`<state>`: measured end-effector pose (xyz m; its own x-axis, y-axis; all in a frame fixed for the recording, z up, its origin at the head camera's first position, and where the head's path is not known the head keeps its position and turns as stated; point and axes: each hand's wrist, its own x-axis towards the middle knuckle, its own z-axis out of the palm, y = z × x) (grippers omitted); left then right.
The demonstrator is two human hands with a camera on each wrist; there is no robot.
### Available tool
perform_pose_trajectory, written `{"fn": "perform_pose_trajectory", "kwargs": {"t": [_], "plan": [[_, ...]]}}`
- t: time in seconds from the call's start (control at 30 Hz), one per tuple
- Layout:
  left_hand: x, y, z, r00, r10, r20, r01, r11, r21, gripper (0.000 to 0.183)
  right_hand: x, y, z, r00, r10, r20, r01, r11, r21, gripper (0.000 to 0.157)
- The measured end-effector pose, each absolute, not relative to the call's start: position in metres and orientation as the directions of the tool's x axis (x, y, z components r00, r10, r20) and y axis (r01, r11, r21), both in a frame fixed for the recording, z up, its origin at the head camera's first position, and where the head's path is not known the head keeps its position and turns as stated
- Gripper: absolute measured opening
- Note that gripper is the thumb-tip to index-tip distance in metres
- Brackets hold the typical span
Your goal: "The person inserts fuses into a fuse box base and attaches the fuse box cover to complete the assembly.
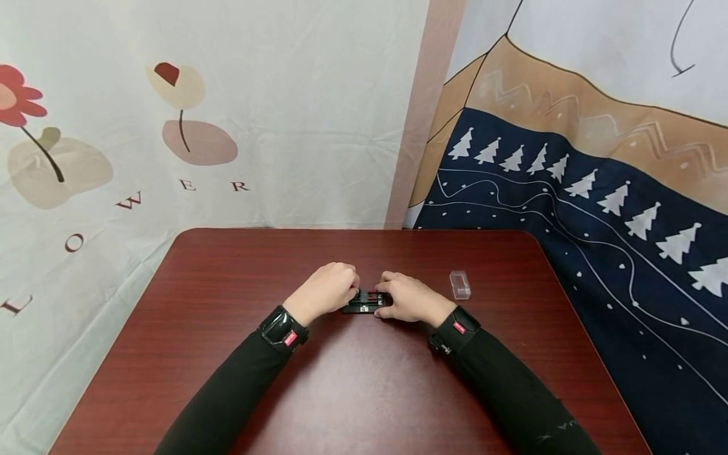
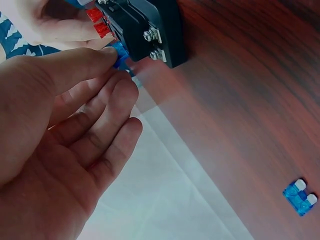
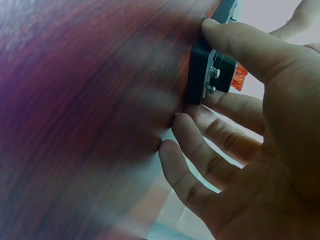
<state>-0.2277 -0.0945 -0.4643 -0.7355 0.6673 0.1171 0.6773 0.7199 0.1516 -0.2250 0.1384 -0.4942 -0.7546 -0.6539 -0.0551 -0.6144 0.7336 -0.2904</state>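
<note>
A black fuse block (image 1: 361, 309) with screw terminals lies on the table between both hands. My right hand (image 1: 411, 298) grips its right end, thumb on the near side and fingers around the far side, as the right wrist view shows. Thumb and index finger of my left hand (image 1: 332, 289) pinch a blue blade fuse (image 2: 120, 53) at the block's left end, and the fingertips partly hide it. Red blade fuses (image 2: 101, 28) sit upright in the block; an orange-red one (image 3: 239, 78) also shows in the right wrist view.
Another blue blade fuse (image 2: 300, 198) lies loose on the table in the left wrist view. Beyond the right hand rests a clear plastic cover (image 1: 460, 285). The brown wooden table (image 1: 364, 385) ends at printed cloths behind and to the right.
</note>
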Motion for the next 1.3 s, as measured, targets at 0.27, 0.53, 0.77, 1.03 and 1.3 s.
{"fn": "perform_pose_trajectory", "kwargs": {"t": [0.27,0.53,0.77,1.03,1.3], "plan": [[-0.2283,-0.0942,-0.4622,-0.724,0.682,0.103,0.690,0.709,0.147,0.018,-0.2252,0.1387,-0.4950,-0.751,-0.658,-0.048,-0.622,0.730,-0.283,0.055],[-0.2269,-0.0967,-0.4630,-0.725,0.682,0.094,0.686,0.707,0.171,0.016,-0.2251,0.1382,-0.4949,-0.744,-0.666,-0.055,-0.629,0.725,-0.279,0.055],[-0.2261,-0.0955,-0.4637,-0.727,0.680,0.096,0.685,0.710,0.162,0.018,-0.2245,0.1383,-0.4932,-0.745,-0.664,-0.060,-0.627,0.728,-0.277,0.056],[-0.2243,-0.0914,-0.4596,-0.744,0.665,0.068,0.664,0.723,0.192,0.015,-0.2239,0.1388,-0.4921,-0.733,-0.679,-0.033,-0.645,0.711,-0.281,0.054],[-0.2223,-0.0933,-0.4629,-0.732,0.674,0.100,0.680,0.713,0.173,0.017,-0.2243,0.1394,-0.4951,-0.736,-0.676,-0.043,-0.644,0.718,-0.265,0.056]]}}
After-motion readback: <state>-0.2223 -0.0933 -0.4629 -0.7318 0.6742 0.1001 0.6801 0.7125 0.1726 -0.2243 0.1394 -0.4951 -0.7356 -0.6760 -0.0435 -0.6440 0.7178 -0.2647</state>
